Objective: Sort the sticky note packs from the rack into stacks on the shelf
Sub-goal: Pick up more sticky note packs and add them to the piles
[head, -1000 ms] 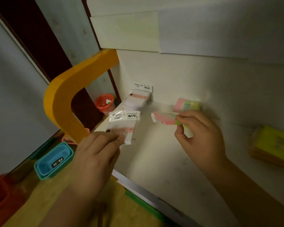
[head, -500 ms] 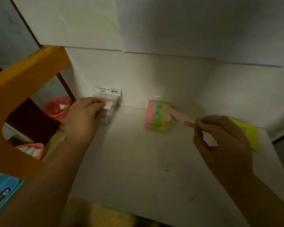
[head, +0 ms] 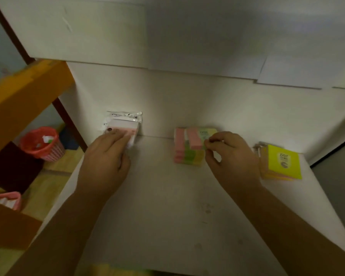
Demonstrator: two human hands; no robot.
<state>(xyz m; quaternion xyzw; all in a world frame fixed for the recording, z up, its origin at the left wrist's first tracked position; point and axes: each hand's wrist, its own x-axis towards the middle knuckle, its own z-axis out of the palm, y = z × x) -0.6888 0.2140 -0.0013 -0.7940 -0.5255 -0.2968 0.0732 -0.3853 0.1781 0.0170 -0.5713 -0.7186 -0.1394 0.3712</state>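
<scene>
Left to right along the back edge of the shelf [head: 167, 196].

Back-left corner: left hand [head: 106, 156] rests with straight fingers on the clear-wrapped white-and-pink pack [head: 124, 126], which now sits on its stack against the back wall. A second ago that pack was held up in the air in front of the shelf; half a second ago it was just arriving at the corner. Placed, then. Whether the fingers are pressing or merely touching, cannot tell.

Middle of the back edge: right hand [head: 229, 154], thumb and forefinger pinched on the striped pink-green-yellow pack [head: 195, 139], has brought it over the matching stack [head: 188, 156]. Half a second ago it hung off to the stack's right. It looks tilted, not yet squared up.

Back-right: yellow pack stack [head: 283, 162], untouched.

Judgement: both packs are delivered to their own kinds; release and a return to the rack come next.
</scene>
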